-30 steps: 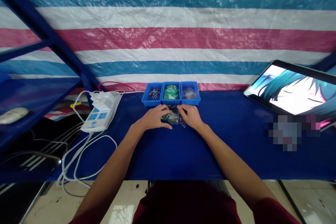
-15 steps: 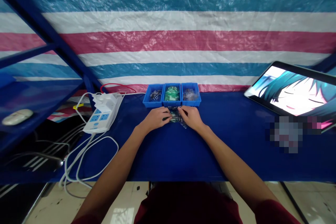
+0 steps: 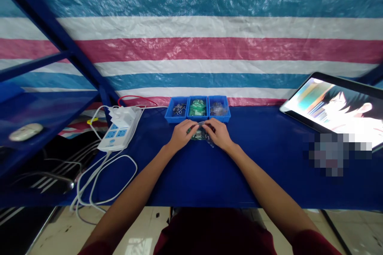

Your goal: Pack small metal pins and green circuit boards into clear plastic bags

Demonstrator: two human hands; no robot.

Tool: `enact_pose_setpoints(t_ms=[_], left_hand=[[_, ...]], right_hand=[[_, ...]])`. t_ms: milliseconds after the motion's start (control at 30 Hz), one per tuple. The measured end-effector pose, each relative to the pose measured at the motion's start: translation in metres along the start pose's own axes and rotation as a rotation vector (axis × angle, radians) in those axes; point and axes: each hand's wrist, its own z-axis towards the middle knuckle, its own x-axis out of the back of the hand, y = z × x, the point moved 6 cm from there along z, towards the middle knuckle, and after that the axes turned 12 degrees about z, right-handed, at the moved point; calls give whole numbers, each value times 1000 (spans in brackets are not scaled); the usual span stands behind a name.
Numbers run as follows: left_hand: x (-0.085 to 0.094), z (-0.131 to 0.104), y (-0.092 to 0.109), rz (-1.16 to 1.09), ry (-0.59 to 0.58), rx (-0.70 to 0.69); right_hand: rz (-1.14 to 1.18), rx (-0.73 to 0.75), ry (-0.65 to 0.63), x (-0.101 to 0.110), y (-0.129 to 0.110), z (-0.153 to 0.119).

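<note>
A small clear plastic bag [image 3: 198, 134] with green and metallic pieces inside lies between my hands, near the middle of the blue table. My left hand [image 3: 182, 133] pinches its left side, thumb and fingers together. On the other side, my right hand [image 3: 218, 132] is closed on the bag's upper right edge. Just beyond stand three blue bins side by side: the left bin [image 3: 171, 119] holds metal pins, the middle bin [image 3: 198, 119] green packets, the right bin [image 3: 220, 119] clear plastic pieces.
On the left are a white power strip [image 3: 115, 137] with looped cables [image 3: 94, 185] and a white mouse [image 3: 26, 132] on a shelf. A lit tablet [image 3: 338, 107] leans at the right, beside a blurred object [image 3: 330, 154]. Striped sheeting [image 3: 209, 50] hangs behind.
The fingers of both hands have shifted slightly at the bag's top edge, and the clear plastic there shows more. The view has moved a little, and the tablet's picture differs.
</note>
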Motion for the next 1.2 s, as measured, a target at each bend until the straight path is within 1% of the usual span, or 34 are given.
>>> enact_pose_setpoints(t_ms=[133, 200, 400, 500, 600, 733, 800, 933, 1100, 1200], left_hand=[[-3, 0, -2, -145, -12, 138], [-4, 0, -2, -210, -13, 185], [-7, -2, -7, -324, 14, 254], [-9, -2, -9, -335, 28, 243], [-9, -2, -7, -321, 45, 174], [-5, -1, 3, -154, 47, 22], [-2, -2, 6, -97, 61, -10], [4, -1, 5, -75, 107, 20], [10, 0, 0, -92, 201, 84], [9, 1, -1, -138, 198, 107]], right_hand=[[19, -38, 20, -1, 1, 0], [34, -69, 26, -1, 2, 0], [70, -120, 49, 1, 3, 0], [65, -121, 38, 1, 4, 0], [64, -127, 51, 2, 3, 0], [120, -165, 67, 2, 5, 0], [135, -168, 58, 2, 5, 0], [113, -167, 62, 2, 4, -1], [114, -137, 140, 5, 2, -1], [88, -95, 135, 6, -1, 0]])
